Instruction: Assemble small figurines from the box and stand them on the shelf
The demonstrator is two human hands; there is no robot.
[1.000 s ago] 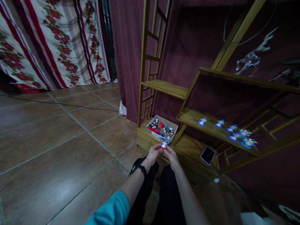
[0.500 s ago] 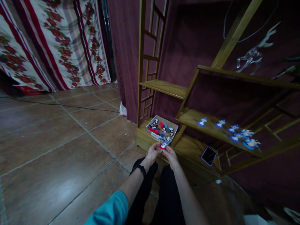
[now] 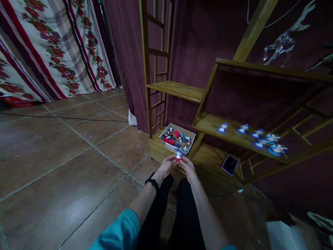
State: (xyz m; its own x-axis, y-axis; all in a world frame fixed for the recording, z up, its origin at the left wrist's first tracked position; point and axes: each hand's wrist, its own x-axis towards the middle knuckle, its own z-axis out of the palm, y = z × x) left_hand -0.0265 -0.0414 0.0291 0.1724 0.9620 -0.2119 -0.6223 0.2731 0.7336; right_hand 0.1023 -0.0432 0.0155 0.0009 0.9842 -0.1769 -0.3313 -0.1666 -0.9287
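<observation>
Wooden shelves (image 3: pixel 179 91) ahead; left hand (image 3: pixel 165 167), right hand (image 3: pixel 189 168): fingers pinch figurine (image 3: pixel 178 154) near red base (image 3: pixel 178 159); best press evenly, gently.

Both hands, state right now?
Left hand: closed, holding the small red-based figurine.
Right hand: closed, holding the same figurine from the other side.
</observation>
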